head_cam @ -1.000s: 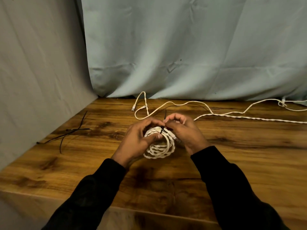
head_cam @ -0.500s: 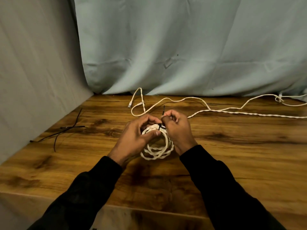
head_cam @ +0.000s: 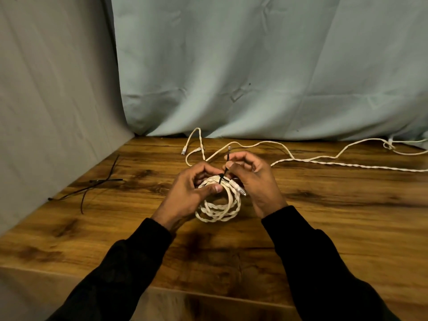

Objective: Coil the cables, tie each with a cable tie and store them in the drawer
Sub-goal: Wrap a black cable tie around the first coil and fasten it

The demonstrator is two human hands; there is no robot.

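While left hand [head_cam: 185, 193] grips coil [head_cam: 220, 205] (tie [head_cam: 228, 158] pinched).

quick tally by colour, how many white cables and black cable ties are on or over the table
White cables: 2, the coiled cable in the hands and a loose cable on the table
Black cable ties: 3, one on the coil and two spare ties at left
Total: 5

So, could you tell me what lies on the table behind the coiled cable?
Behind the coiled cable, loose white cables trail across the table toward the backdrop. Both hands, left hand and right hand, cover the coil's far edge and the table just beyond.
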